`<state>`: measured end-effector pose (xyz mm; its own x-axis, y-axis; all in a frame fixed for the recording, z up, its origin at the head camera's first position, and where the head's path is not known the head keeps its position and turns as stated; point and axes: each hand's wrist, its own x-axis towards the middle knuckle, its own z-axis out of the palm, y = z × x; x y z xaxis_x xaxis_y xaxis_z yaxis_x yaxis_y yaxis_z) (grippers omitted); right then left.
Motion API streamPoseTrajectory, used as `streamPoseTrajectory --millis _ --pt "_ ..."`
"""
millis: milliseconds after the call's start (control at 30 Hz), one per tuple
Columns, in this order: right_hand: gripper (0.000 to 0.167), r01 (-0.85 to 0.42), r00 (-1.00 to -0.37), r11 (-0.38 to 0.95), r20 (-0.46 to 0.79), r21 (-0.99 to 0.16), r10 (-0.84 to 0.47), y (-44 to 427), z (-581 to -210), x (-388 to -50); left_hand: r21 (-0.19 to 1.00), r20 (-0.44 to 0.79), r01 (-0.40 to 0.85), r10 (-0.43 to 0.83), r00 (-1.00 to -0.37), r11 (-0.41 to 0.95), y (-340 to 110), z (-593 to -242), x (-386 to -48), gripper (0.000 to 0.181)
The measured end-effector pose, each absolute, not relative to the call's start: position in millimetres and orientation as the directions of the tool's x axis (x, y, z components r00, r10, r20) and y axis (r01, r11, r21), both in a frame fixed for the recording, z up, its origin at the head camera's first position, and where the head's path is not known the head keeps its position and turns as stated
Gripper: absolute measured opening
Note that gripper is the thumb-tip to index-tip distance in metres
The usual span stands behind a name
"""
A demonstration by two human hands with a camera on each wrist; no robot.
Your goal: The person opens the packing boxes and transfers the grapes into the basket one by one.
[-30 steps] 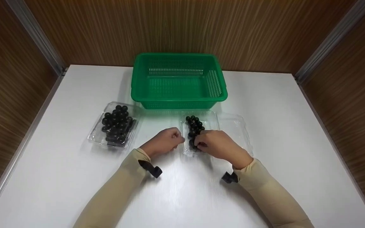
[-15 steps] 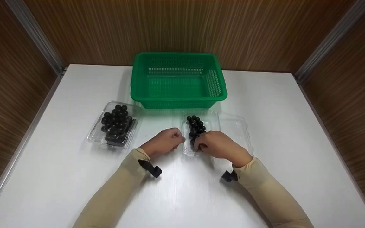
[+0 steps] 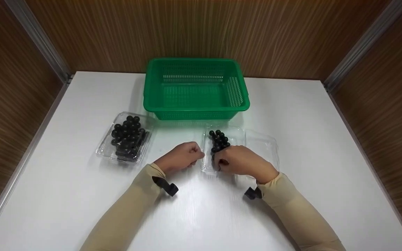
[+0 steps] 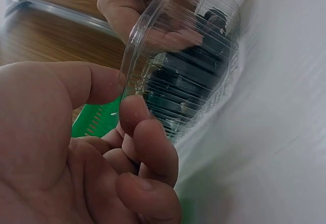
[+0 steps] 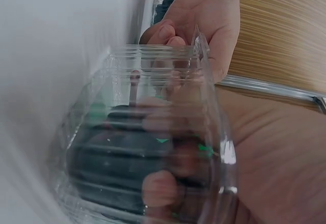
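The left hand [image 3: 181, 156] is at the left edge of a clear plastic container [image 3: 204, 168], its thumb and index finger pinching the rim [image 4: 133, 40] in the left wrist view. Dark round grapes [image 3: 220, 139] lie in a bunch inside it. Over the near end of the bunch, the right hand [image 3: 240, 160] reaches into the container with curled fingers on the grapes. Through the clear wall, the right wrist view shows these fingers against the dark fruit [image 5: 119, 158], with a thin stem [image 5: 133, 89] standing up; their exact grip is partly hidden.
The container's clear lid [image 3: 265, 148] lies folded out to the right. A green basket [image 3: 195, 108] stands behind, near the back wall. On the left sits another clear box [image 3: 106, 153] with dark grapes. Wood-patterned walls surround the white table [image 3: 194, 216].
The container, its lid and the bunch have shifted slightly right and toward the person. The right hand has turned a little over the near grapes; the left hand has barely moved.
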<state>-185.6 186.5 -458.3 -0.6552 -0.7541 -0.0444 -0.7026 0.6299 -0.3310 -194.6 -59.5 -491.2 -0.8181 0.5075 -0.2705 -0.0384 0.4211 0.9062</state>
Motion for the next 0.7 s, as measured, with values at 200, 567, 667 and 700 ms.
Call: streamPoseTrajectory --millis 200,567,667,700 --pt "0.018 -0.708 -0.642 0.617 -0.050 -0.344 -0.765 189.4 -456.6 -185.8 0.912 -0.259 -0.029 0.519 -0.815 0.409 -58.7 -491.8 -194.5 0.020" --pt "0.019 -0.709 -0.664 0.643 -0.032 -0.290 -0.747 189.1 -457.6 -186.0 0.905 -0.234 0.024 0.544 -0.806 0.424 -59.6 -491.2 -197.2 0.024" --pt "0.019 -0.723 -0.665 0.645 -0.004 -0.247 -0.747 189.4 -455.8 -185.9 0.907 -0.233 0.024 0.548 -0.803 0.420 -59.9 -489.7 -197.4 0.025" --pt "0.020 -0.728 -0.664 0.644 0.005 -0.234 -0.748 189.6 -455.4 -185.8 0.907 -0.233 0.024 0.548 -0.803 0.420 -60.0 -489.5 -197.3 0.025"
